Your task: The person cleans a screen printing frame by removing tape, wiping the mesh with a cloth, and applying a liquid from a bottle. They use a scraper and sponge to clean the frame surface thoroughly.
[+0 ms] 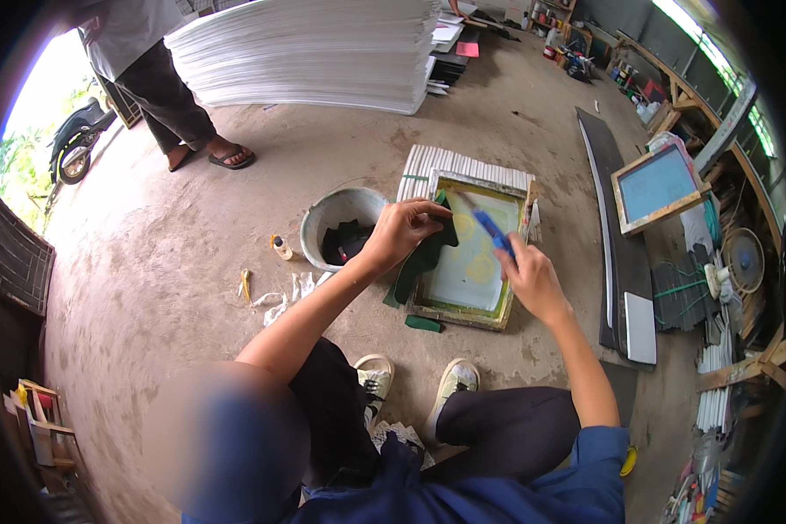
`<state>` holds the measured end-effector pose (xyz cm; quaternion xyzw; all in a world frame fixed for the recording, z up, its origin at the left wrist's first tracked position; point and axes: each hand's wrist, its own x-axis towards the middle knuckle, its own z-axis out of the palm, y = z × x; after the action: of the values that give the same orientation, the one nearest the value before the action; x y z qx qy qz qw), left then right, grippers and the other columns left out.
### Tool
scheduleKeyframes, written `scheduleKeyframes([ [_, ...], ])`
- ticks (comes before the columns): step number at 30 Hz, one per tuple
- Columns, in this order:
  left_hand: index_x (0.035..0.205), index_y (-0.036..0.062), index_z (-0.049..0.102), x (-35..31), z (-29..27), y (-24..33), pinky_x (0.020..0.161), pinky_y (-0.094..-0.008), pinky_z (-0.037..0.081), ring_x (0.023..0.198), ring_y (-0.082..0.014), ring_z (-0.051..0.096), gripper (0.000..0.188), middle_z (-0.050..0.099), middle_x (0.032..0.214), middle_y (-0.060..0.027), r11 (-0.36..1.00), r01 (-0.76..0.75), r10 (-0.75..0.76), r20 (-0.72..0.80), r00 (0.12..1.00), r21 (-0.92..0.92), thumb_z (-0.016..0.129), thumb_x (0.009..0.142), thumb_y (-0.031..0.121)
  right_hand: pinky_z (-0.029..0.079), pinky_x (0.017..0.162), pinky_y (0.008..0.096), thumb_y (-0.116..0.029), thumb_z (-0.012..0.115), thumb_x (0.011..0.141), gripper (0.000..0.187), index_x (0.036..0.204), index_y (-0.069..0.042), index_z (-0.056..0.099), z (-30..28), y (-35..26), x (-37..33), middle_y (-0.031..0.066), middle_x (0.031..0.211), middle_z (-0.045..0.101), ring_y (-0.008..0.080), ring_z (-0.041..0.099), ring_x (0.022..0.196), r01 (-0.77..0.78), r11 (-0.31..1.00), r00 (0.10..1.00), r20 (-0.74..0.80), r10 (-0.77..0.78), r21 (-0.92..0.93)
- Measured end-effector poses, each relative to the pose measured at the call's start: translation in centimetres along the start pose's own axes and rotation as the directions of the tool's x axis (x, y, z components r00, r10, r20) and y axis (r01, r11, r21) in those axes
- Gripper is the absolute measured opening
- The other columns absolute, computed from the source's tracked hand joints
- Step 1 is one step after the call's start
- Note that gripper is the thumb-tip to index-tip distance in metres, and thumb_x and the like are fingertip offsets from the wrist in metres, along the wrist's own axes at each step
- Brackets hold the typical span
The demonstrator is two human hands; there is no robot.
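Note:
My left hand (403, 231) pinches a piece of dark green cloth (424, 260) that hangs down over the left edge of a screen-printing frame (508, 301). In my right hand (533, 278) is a slim blue tool (491, 229), held over the frame and pointing up and left. Its kind cannot be made out, as its tip is blurred. The frame has a pale mesh with yellow marks and lies by a stack of white sheets (450, 159). A small dark green piece (424, 323) lies on the floor at the frame's near left corner.
Left of the frame stands a pale bucket (313, 229) with dark cloth inside. A small bottle (281, 247) and white scraps (275, 310) lie beside it. Another person (162, 87) stands far left near a large white stack (306, 61). A blue-meshed frame (659, 188) and a fan (744, 260) are at right.

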<state>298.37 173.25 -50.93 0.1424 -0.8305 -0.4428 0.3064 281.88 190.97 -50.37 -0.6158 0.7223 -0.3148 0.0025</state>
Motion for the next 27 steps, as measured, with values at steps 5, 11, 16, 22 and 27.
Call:
scheduleKeyframes([
  [5, 0.11, 0.0109, 0.064, 0.0, -0.8, 0.0, 0.075, -0.028, 0.049, 0.081, -0.0136, 0.06, 0.038, 0.064, 0.105, -0.0061, 0.999, -0.012, 0.012, -0.001, 1.0, 0.033, 0.065, 0.075, -0.002, 0.044, 0.056, 0.0297, -0.023, 0.057, 0.088, 0.021, 0.092, -0.003, 0.051, -0.1, -1.2, 0.4, 0.0069, 0.054, 0.056, 0.0222, 0.056, 0.047, 0.285, 0.856, 0.954, 0.046, -0.295, -0.432],
  [11, 0.11, 0.0095, 0.063, -0.2, -0.6, 0.5, 0.076, -0.0304, 0.049, 0.086, -0.018, 0.062, 0.038, 0.062, 0.108, -0.009, 0.999, 0.02, -0.021, 0.02, 1.0, 0.049, 0.063, 0.075, -0.003, 0.044, 0.055, 0.0294, -0.02, 0.057, 0.087, 0.015, 0.088, -0.006, 0.051, 0.7, -1.4, -0.1, 0.0044, 0.052, 0.055, 0.0191, 0.056, 0.043, 0.261, 0.732, 0.951, 0.037, -0.307, -0.629],
  [16, 0.106, 0.0012, 0.061, -0.8, 0.8, 0.1, 0.082, -0.0367, 0.047, 0.094, -0.0318, 0.06, 0.034, 0.06, 0.107, -0.0153, 0.951, -0.059, 0.06, 0.008, 0.998, 0.303, 0.055, 0.073, -0.007, 0.047, 0.056, 0.0293, -0.011, 0.056, 0.083, 0.009, 0.083, -0.007, 0.048, 3.7, -2.9, -0.7, 0.006, 0.053, 0.058, 0.0191, 0.061, 0.048, 0.153, 0.694, 0.988, 0.086, -0.13, -0.704],
  [22, 0.102, -0.0022, 0.062, -1.0, 1.1, -0.2, 0.087, -0.0408, 0.045, 0.1, -0.0372, 0.056, 0.035, 0.06, 0.108, -0.019, 0.932, -0.006, -0.007, 0.035, 0.999, 0.362, 0.049, 0.07, -0.009, 0.051, 0.051, 0.0366, -0.008, 0.052, 0.083, 0.006, 0.082, -0.006, 0.046, 5.3, -2.3, 0.4, 0.0111, 0.054, 0.06, 0.025, 0.065, 0.053, 0.105, 0.853, 0.985, 0.172, -0.019, -0.511],
  [27, 0.092, -0.0018, 0.066, -1.5, 0.9, -0.6, 0.08, -0.0399, 0.048, 0.088, -0.0367, 0.06, 0.034, 0.063, 0.094, -0.0207, 0.937, -0.006, 0.023, -0.045, 0.999, 0.348, 0.045, 0.067, -0.012, 0.052, 0.052, 0.0408, -0.012, 0.05, 0.086, 0.01, 0.084, -0.003, 0.049, 5.1, -1.3, -1.6, 0.0146, 0.057, 0.061, 0.03, 0.065, 0.057, 0.094, 0.885, 0.965, 0.26, 0.032, -0.457],
])
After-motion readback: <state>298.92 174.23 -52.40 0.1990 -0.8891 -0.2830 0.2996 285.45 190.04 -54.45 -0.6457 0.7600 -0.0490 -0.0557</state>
